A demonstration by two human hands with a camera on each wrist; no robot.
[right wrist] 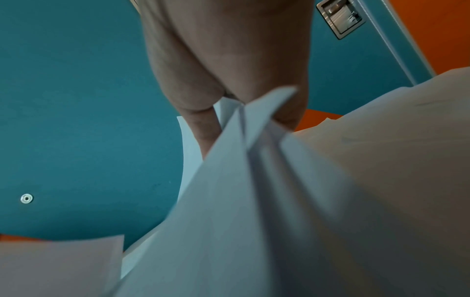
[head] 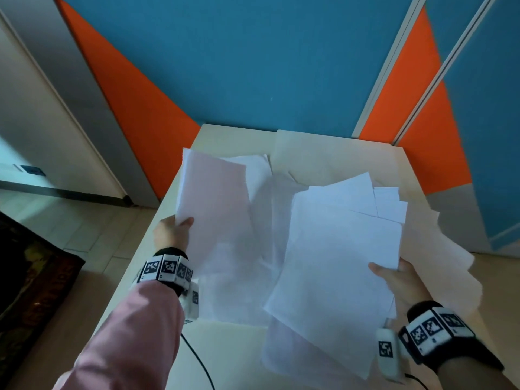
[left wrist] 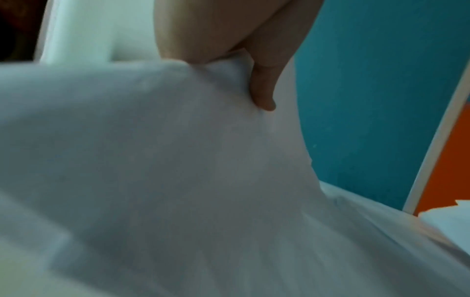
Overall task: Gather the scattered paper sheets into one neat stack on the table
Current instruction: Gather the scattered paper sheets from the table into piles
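White paper sheets lie spread over a pale table (head: 230,136). My left hand (head: 176,230) pinches the left edge of a sheet (head: 216,198) lifted above the table's left side; the left wrist view shows my thumb (left wrist: 264,94) on top of that sheet (left wrist: 178,160). My right hand (head: 394,277) grips the right edge of a fanned bundle of several sheets (head: 337,249), held over the table's right half. In the right wrist view my right hand (right wrist: 229,100) has those sheets (right wrist: 241,191) between thumb and fingers. More loose sheets (head: 261,249) lie flat under both.
A blue and orange panel wall (head: 253,52) stands right behind the table. Floor tiles (head: 84,226) and a dark patterned mat (head: 28,277) are to the left. A black cable (head: 199,361) hangs at the table's near edge. Some sheets overhang the right edge (head: 450,249).
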